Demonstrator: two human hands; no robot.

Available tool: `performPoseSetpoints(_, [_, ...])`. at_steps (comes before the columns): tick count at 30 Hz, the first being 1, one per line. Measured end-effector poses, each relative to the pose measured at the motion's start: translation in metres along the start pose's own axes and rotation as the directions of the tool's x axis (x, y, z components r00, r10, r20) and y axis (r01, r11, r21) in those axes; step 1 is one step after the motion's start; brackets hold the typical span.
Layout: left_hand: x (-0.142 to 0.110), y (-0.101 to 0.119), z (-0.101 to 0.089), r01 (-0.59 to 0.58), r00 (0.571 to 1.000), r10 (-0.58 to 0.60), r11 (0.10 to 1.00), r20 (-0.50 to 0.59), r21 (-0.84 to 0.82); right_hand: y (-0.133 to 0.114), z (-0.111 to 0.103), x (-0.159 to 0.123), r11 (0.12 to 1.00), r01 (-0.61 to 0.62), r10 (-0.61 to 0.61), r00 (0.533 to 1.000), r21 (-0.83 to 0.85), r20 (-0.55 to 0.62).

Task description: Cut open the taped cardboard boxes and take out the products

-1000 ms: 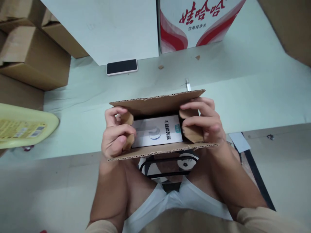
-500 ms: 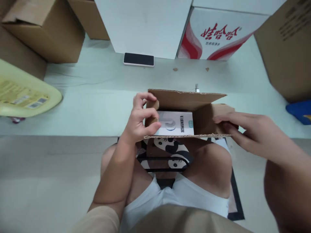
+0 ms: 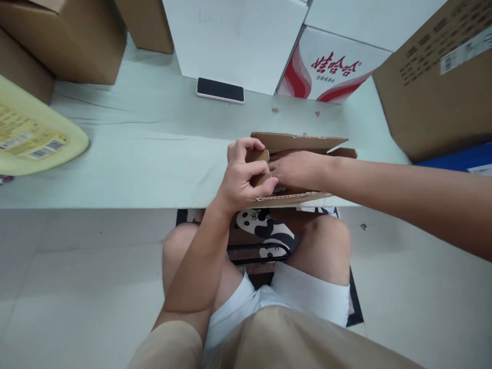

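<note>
A small open cardboard box (image 3: 303, 142) lies at the front edge of the pale table, its long flaps standing up. My left hand (image 3: 248, 177) is closed on the box's left end, with its fingers curled over the short flap pieces there. My right hand (image 3: 294, 169) reaches down into the box from the right, fingers pointing left. Its fingertips are hidden, so I cannot tell what it grips. The white printed carton inside is almost wholly covered by this hand.
A black-topped, phone-like slab (image 3: 220, 90) lies before a large white box (image 3: 234, 41). A red-and-white carton (image 3: 330, 66) and a big brown carton (image 3: 438, 97) stand at right. On the left are a yellow bottle (image 3: 38, 133) and brown boxes (image 3: 84, 41).
My right hand has left the box's right end and gone inside, over the white carton. The left hand keeps its hold on the left end. The view has shifted slightly.
</note>
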State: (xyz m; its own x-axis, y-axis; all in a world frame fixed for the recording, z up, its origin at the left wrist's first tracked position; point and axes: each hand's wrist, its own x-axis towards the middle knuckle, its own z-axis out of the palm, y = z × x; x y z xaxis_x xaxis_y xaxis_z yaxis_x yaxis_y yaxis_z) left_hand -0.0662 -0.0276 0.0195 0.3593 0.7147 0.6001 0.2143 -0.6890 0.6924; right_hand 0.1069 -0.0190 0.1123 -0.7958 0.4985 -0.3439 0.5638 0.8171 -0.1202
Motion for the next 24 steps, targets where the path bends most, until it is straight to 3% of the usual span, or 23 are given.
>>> performPoseSetpoints(10, [0.000, 0.011, -0.004, 0.000, 1.000, 0.000, 1.000, 0.027, 0.002, 0.021, 0.020, -0.054, 0.962, -0.272, 0.273, 0.954, -0.031, 0.125])
performPoseSetpoints(17, [-0.001, 0.011, -0.004, 0.024, 0.999, -0.024, 1.000, 0.032, 0.016, 0.013, 0.017, -0.064, 0.925, -0.318, 0.339, 0.938, -0.209, 0.075])
performPoseSetpoints(19, [-0.001, 0.010, -0.004, 0.014, 1.000, -0.014, 1.000, 0.024, 0.002, 0.008, 0.011, -0.063, 0.874, -0.426, 0.453, 0.888, -0.235, 0.074])
performPoseSetpoints(23, [0.000, 0.009, -0.001, 0.009, 1.000, -0.009, 1.000, 0.021, -0.011, -0.003, 0.000, -0.054, 0.682, -0.710, 0.731, 0.662, -0.176, 0.164])
performPoseSetpoints(24, [0.000, 0.010, 0.000, 0.015, 1.000, -0.015, 1.000, 0.018, -0.007, -0.006, -0.001, -0.050, 0.661, -0.742, 0.746, 0.634, -0.112, 0.206])
